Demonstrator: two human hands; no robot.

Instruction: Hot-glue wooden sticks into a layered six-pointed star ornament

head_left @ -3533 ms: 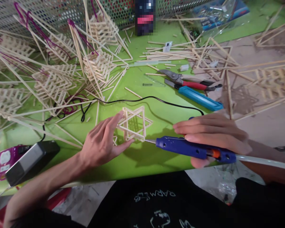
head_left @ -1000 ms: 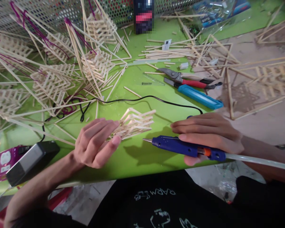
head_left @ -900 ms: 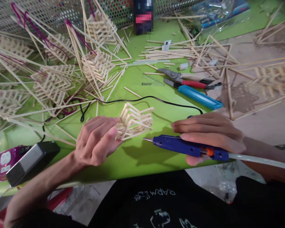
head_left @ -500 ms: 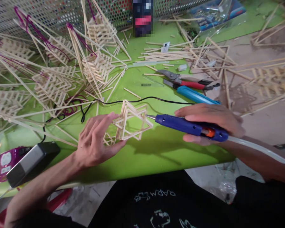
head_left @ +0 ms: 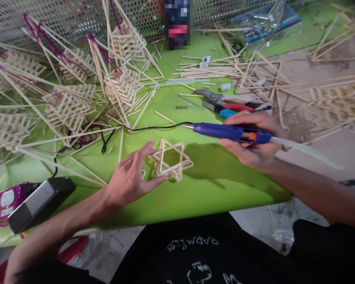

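Observation:
Between the thumb and fingers of my left hand point(head_left: 133, 173) is a small star-shaped frame point(head_left: 182, 161) of stacked thin wooden sticks, over the green table. My right hand point(head_left: 254, 138) grips a blue glue gun point(head_left: 219, 131), a pale glue stick point(head_left: 309, 152) poking out of its back end. The gun's metal nozzle points left, above and to the right of the star frame and apart from it. A black cord point(head_left: 154, 128) crosses the table behind the frame.
Several finished stick structures point(head_left: 69, 106) with purple string crowd the left. Pruning shears point(head_left: 221, 98), loose sticks point(head_left: 207, 72) and a plastic packet point(head_left: 269, 21) lie toward the back. A grey box point(head_left: 41, 203) stands at the front left, and a perforated metal panel point(head_left: 68, 15) behind.
My right hand has lifted the glue gun up and away from the star frame. My left hand has shifted slightly right and turned the frame flatter, its star shape now facing up.

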